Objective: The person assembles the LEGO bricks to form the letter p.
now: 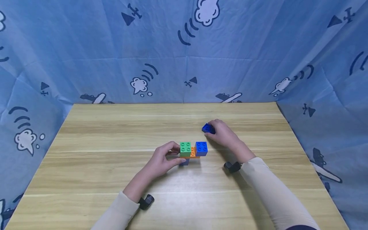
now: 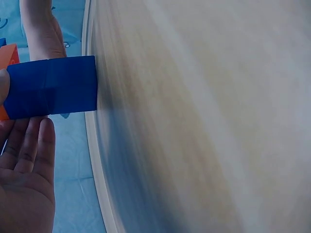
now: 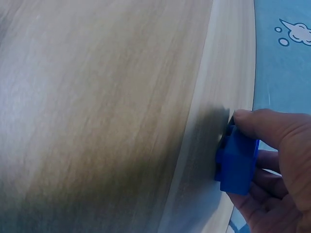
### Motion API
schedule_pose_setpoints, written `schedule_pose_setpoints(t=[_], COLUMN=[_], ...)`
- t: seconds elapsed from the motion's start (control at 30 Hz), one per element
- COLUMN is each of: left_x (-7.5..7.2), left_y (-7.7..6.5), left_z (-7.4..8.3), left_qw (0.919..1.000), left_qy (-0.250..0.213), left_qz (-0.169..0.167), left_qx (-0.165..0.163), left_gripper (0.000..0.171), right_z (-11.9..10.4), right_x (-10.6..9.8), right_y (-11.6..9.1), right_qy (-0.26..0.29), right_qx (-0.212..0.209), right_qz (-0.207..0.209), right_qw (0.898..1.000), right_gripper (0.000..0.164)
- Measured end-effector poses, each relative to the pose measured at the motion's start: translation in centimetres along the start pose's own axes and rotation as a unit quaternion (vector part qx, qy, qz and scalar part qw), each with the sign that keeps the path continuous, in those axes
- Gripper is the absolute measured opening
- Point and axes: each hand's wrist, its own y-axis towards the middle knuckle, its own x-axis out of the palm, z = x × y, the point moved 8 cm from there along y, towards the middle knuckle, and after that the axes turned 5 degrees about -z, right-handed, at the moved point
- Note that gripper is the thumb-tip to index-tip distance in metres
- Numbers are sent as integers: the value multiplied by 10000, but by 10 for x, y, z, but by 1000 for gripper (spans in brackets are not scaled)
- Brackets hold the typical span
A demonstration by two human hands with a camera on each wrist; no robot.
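My left hand [image 1: 159, 163] grips a small build of toy bricks between thumb and fingers, near the middle of the table. On top of its orange brick [image 1: 193, 153] sit a green brick [image 1: 185, 149] at the left and a blue brick [image 1: 201, 149] at the right. Beneath the orange one are two stacked blue bricks [image 2: 53, 87], plain-sided in the left wrist view. Farther back and to the right, my right hand [image 1: 223, 133] pinches a separate blue brick [image 3: 238, 160], thumb on one side and fingers on the other. Part of that brick is hidden by the hand.
A light wooden table [image 1: 109, 127] lies under both hands. Blue printed cloth [image 1: 166, 48] hangs behind it and along both sides. Each wrist wears a small black camera, as on the left wrist camera [image 1: 147, 202].
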Motion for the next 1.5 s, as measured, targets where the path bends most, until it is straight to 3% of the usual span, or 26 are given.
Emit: schedule_pose_setpoints(t=[0.23,0.37,0.57,1.0,1.23,1.5], left_x=[1,0,0,1,0,0], left_y=[0,0,-1,-1,-1,0], left_z=[0,1,2,3,3,1], left_qw=[10000,10000,9999,9998,9998,10000], left_qy=[-52,-66,-31,-47,-14,4], left_qz=[17,13,29,28,61,44], left_qx=[44,63,147,186,192,48], left_gripper=[29,29,29,30,29,30], right_z=[0,2,8,13,10,3], right_x=[-1,-5,-12,-14,-11,-9], right_y=[-3,-6,-9,-18,-24,-30], right_qy=[161,760,1717,3372,4365,4931], right_qx=[-101,-102,-46,-290,-480,-654], right_qz=[86,285,593,668,492,388], right_qw=[9998,9967,9834,9386,8971,8667], right_gripper=[55,55,54,49,49,37])
